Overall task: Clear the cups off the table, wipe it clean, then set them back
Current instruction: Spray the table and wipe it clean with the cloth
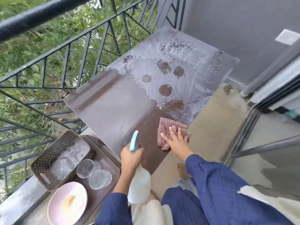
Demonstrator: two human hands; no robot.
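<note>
Cups: off the table (113, 101). Three clear cups (85, 168) stand on a low brown stand (103, 190), below and to the left of the left hand (131, 155), beside a perforated brown basket (48, 161) and a pale pink bowl (68, 203). Clearing step judged done.

Left hand: closed around the neck of a white spray bottle (140, 184), with the blue nozzle (134, 141) pointing up and forward over the near table edge. Whether a finger is on the trigger cannot be told.

Right hand (176, 140): open, fingers spread, palm pressed flat on a red checked cloth (172, 132). The cloth lies on the table's near right corner, partly hanging over the edge.

Table surface: the part just ahead of both hands reads dark, smooth and free of residue. Farther ahead of the right hand the top is covered in a whitish smeared film with dark specks and several round brown marks (165, 90), likely where cups stood. A clear boundary separates the two zones.

Progress, as a judgement: wiping is under way, roughly the near half clean, the far half not yet done. Returning the cups is still to come.

Note: the far edge will need a long reach, and the cloth's overhang could let it slip off the corner.
</note>
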